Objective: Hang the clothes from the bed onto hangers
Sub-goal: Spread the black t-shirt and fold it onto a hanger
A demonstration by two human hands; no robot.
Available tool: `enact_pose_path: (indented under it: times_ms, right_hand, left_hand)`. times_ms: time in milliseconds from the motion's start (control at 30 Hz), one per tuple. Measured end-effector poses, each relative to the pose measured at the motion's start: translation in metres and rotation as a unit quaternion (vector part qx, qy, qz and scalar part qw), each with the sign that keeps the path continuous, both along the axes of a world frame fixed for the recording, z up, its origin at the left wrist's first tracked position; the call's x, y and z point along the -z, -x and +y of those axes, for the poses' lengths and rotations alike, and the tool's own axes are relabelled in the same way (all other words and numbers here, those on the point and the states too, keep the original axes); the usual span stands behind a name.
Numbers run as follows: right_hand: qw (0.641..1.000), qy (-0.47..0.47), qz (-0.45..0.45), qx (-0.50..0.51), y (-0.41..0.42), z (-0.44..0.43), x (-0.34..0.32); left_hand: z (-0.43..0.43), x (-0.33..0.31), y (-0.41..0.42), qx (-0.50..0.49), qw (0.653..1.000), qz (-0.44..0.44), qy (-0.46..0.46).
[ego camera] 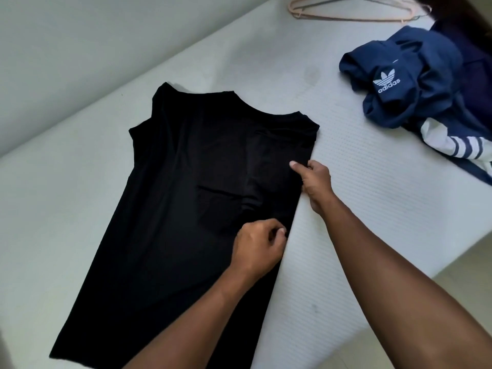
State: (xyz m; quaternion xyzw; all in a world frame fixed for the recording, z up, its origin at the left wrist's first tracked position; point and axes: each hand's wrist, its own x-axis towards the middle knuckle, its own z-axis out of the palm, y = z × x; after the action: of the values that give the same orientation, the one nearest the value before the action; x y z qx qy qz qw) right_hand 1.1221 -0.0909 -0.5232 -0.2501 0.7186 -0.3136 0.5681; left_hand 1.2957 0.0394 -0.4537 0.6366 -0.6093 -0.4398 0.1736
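Bed (pixel 346 169): one. Shirt (pixel 186 182), black, laid flat: one. Top (pixel 415 83), navy with white stripes, crumpled: one. A darker cloth behind it may be a second piece; I cannot tell. Hangers at the far edge: two by my count, a pink hanger (pixel 346 19) and a grey hanger (pixel 323 3), overlapped. Hands: two, left hand (pixel 259 247) and right hand (pixel 316 182).

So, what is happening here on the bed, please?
A person handles a black shirt spread flat on the white mattress. The right hand grips its side edge; the left hand pinches the fabric lower down near that edge. A crumpled navy garment with white stripes and thin hangers lie farther away, untouched.
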Motion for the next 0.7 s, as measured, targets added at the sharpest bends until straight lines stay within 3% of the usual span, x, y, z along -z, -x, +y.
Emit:
enact_pose_path:
  times_ms: [100,200,300,400,533,700]
  right_hand:
    - [0.993,0.035,0.105,-0.036,-0.005,0.003,-0.004]
    - [0.987,0.055,0.15,-0.02,-0.006,0.011,-0.005]
    - [0.989,0.042,0.118,-0.082,-0.005,0.019,-0.005]
    - [0.981,0.051,0.133,-0.128,-0.002,0.02,-0.008]
    - [0.976,0.088,0.193,-0.051,0.003,0.026,-0.012]
    - [0.982,0.03,0.183,-0.036,0.007,0.023,-0.009]
  left_hand:
    - [0.006,0.017,-0.017,-0.119,0.984,-0.12,0.048]
    - [-0.003,0.032,-0.035,-0.181,0.971,-0.152,0.033]
    - [-0.013,0.049,-0.045,-0.115,0.983,-0.143,-0.025]
    - [-0.015,0.054,-0.048,-0.096,0.983,-0.156,0.033]
    - [-0.002,0.05,-0.046,-0.068,0.97,-0.203,0.113]
    - [-0.002,0.05,-0.043,-0.059,0.976,-0.195,0.072]
